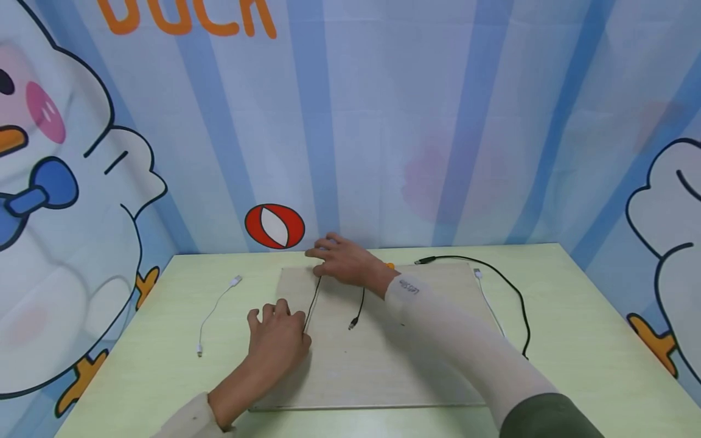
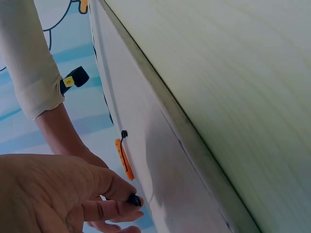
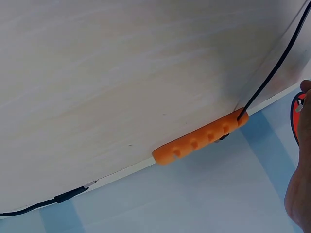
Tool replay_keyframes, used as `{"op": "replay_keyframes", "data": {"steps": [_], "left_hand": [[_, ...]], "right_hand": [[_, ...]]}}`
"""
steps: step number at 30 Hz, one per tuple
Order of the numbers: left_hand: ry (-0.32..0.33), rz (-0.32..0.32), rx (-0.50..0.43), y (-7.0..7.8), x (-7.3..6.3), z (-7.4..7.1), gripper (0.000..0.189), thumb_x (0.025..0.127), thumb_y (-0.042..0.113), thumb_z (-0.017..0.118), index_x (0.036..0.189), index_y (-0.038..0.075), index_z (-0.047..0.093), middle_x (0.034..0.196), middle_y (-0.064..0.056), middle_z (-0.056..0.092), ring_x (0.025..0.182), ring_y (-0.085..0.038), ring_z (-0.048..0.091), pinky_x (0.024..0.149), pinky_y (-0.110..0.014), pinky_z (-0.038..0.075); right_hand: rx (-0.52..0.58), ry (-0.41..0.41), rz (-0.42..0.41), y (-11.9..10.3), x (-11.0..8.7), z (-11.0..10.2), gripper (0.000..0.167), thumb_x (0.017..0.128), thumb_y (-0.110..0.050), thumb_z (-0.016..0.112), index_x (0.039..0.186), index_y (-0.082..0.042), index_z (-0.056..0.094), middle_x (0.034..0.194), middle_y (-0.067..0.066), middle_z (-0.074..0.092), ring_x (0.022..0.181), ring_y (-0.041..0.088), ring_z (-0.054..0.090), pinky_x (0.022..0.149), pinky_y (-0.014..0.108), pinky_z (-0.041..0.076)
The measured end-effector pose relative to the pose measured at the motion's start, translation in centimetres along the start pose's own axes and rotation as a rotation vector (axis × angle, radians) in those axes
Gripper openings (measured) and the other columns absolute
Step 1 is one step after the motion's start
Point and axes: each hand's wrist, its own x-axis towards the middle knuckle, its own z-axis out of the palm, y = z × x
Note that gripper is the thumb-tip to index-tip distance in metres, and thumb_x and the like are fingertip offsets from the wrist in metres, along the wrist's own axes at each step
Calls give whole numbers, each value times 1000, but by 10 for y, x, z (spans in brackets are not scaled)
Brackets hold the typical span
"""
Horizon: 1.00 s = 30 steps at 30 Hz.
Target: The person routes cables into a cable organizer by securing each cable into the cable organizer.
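My left hand [image 1: 279, 334] pinches the black plug [image 2: 133, 199] of a thin black cable [image 1: 313, 301] between thumb and fingers, over the left part of a pale board [image 1: 383, 377]. My right hand [image 1: 349, 261] is at the board's far left, its thumb and fingers at the cable's other end. In the right wrist view that hand is partly cut off, beside a black loop [image 3: 292, 121] with a metal tip. An orange cable holder [image 3: 199, 138] with several slots sits at the board's far edge. A second black cable [image 3: 274, 73] passes through its end slot.
A short white cable [image 1: 210, 313] lies on the table left of the board. Another white cable [image 1: 490, 304] lies near the board's right edge, with a thicker black cable [image 1: 517, 292] curving beside it. A striped cloth backdrop [image 1: 372, 152] rises behind the table.
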Motion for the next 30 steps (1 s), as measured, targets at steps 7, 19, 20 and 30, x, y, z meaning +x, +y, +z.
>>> {"op": "replay_keyframes", "data": {"steps": [7,19,20,30], "left_hand": [[36,23,4,9,0,2,13,95,11,82,106,2,81,105,-21,64,119,-49,65,109,-75,45],[62,60,-22,23,8,6,12,96,12,82,102,3,80,107,-21,63,119,-49,63,107,-74,44],[62,65,-29,24,9,7,11,96,12,82,102,3,79,107,-21,62,119,-49,63,107,-73,44],[32,69,-62,40,16,7,13,96,11,83,106,2,81,111,-21,63,121,-48,62,109,-73,42]], "right_hand": [[-37,6,-7,4,-7,0,33,111,-9,70,129,-35,81,164,-2,64,152,24,58,132,45,42],[-33,-61,14,15,-20,2,38,111,-9,71,139,-34,77,168,-1,60,156,25,55,135,47,40],[-35,-59,16,17,-22,3,39,110,-9,71,139,-34,77,168,-1,60,156,25,55,134,47,40],[-99,-54,17,27,-41,9,39,106,-12,80,137,-36,77,167,-3,61,154,24,56,132,47,42]]}}
